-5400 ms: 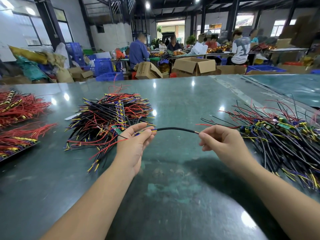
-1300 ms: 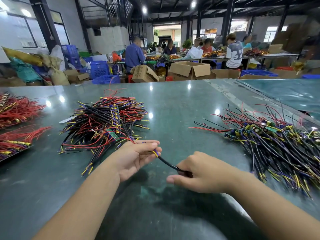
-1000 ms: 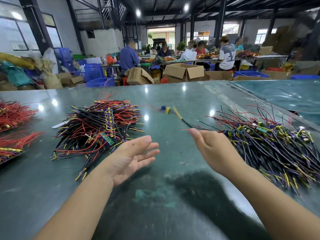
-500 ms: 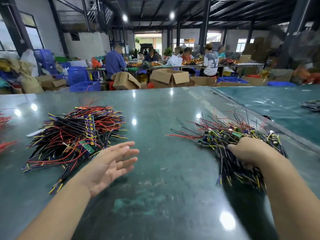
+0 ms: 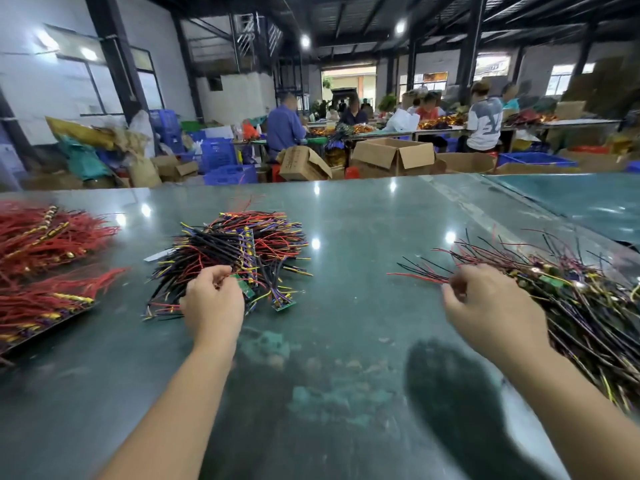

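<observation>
- Lower left of frame: tray (image 5: 52, 325) carrying red wire bundles. More loose red wire bundles (image 5: 41, 233) lie above it.
- Centre left: left harness heap (image 5: 242, 247). Black, red, yellow and purple leads lie roughly parallel, with a small green circuit board (image 5: 246, 289) at the near edge.
- Left hand (image 5: 213, 303): at that heap's near edge, fingers curled narrow, pinching one of its wires.
- Centre: bare green worktop (image 5: 346, 341) between the two hands.
- Right hand (image 5: 485, 306): at the left fringe of the right harness heap (image 5: 571, 306), fingers curled. Whether they grip a lead cannot be told.
- Right of frame: that heap lies looser, its leads splayed outward.
- Status, by judgement: the harness-by-harness handling between the two heaps looks mid-run. Both heaps are large, no harness is lifted clear of either, and much of the sorting is left.
</observation>
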{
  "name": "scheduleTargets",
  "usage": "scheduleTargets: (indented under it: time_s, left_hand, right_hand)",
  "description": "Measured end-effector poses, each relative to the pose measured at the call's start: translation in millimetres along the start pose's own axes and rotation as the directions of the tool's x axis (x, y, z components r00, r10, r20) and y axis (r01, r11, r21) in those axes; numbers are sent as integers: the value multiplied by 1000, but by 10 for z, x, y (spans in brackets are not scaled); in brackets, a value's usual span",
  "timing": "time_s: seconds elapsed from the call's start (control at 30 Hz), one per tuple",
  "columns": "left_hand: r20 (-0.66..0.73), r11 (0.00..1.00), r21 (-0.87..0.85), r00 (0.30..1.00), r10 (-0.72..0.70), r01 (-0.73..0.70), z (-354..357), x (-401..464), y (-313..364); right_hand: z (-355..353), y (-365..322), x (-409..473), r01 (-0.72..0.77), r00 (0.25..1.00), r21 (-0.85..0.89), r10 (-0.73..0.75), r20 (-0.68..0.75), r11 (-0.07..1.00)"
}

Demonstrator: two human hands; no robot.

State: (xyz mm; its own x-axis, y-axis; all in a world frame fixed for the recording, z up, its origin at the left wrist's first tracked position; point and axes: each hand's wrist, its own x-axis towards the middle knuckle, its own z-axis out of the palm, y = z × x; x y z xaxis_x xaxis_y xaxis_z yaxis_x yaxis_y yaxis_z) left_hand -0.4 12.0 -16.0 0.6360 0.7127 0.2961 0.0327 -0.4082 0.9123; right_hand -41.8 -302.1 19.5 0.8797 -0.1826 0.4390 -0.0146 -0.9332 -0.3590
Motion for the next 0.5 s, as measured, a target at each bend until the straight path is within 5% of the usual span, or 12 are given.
scheduleTargets:
  time_s: [0.1, 0.27, 0.37, 0.5]
  left_hand:
    - [199, 876, 466, 979, 29, -121, 47, 44, -107]
    - [306, 706, 644, 945, 114, -294, 74, -107, -98]
    - [315, 759, 545, 926, 208, -356, 64, -132, -57]
    - [316, 951, 88, 914, 255, -295, 83, -213, 60]
  right_hand:
    - [212, -181, -176, 103, 992, 34, -105, 70, 994]
    - [452, -349, -345, 205, 968, 87, -216, 131, 975]
    - [497, -399, -372, 223, 960, 143, -243, 142, 964]
    - [516, -377, -362, 214, 951, 240, -258, 172, 947]
